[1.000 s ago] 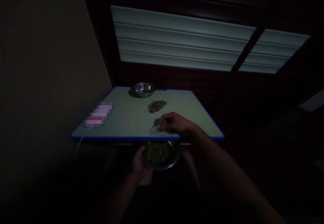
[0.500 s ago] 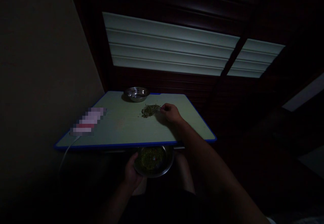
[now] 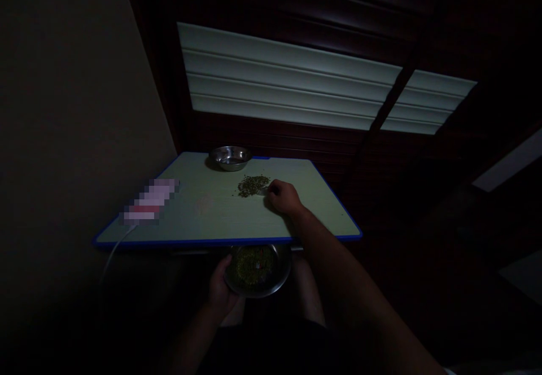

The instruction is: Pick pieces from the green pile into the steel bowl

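Observation:
My left hand point(image 3: 221, 291) grips the rim of a steel bowl point(image 3: 258, 270) filled with small green grains, held just below the near edge of the table point(image 3: 212, 217). My right hand point(image 3: 283, 196) rests on the tabletop with fingers curled, pinching something small and pale at the right side of a little pile of green grains point(image 3: 252, 184). What the fingers pinch is too small and dark to name.
An empty steel bowl point(image 3: 230, 157) stands at the table's far edge. A blurred pink-and-white flat object point(image 3: 149, 200) lies at the left, with a white cable point(image 3: 110, 259) hanging off the near edge. A wall is to the left, dark louvred shutters behind.
My right hand went from the near table edge up to the grain pile, then drew back slightly toward me. The pale flat thing under it earlier is no longer visible at the edge.

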`<state>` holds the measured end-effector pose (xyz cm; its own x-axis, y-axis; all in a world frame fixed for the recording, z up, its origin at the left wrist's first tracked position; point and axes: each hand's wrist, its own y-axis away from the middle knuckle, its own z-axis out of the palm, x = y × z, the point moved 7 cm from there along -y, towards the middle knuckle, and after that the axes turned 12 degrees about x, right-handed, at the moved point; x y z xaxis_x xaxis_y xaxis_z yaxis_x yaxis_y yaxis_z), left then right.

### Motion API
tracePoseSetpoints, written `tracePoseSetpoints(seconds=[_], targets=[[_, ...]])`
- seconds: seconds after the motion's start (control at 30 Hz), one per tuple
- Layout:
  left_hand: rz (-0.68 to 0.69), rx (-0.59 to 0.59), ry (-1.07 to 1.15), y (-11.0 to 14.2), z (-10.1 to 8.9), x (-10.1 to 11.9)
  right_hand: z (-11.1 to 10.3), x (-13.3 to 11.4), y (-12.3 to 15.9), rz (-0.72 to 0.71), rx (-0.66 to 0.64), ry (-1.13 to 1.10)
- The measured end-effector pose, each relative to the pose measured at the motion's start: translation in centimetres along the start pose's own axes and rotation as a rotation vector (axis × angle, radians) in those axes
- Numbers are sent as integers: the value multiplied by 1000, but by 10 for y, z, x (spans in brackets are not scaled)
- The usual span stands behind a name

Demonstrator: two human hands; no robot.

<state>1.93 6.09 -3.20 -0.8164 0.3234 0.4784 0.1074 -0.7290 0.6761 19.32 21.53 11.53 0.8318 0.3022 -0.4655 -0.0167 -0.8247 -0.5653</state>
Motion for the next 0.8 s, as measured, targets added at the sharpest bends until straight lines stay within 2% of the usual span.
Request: tracePoseSetpoints(seconds=[0.17,0.33,0.53,0.8], targets=[[3,2,12,-1,-1,1,-6,1,-2,-8,48,85],[-15,-31,5,1,2,0,-12,11,-5,47,119,178],[-18,-8,8,2,2,0,-7,10,-5,56,25,230],[-6,6,15,2,2,-1,-4,5,-5,24,-29,224]])
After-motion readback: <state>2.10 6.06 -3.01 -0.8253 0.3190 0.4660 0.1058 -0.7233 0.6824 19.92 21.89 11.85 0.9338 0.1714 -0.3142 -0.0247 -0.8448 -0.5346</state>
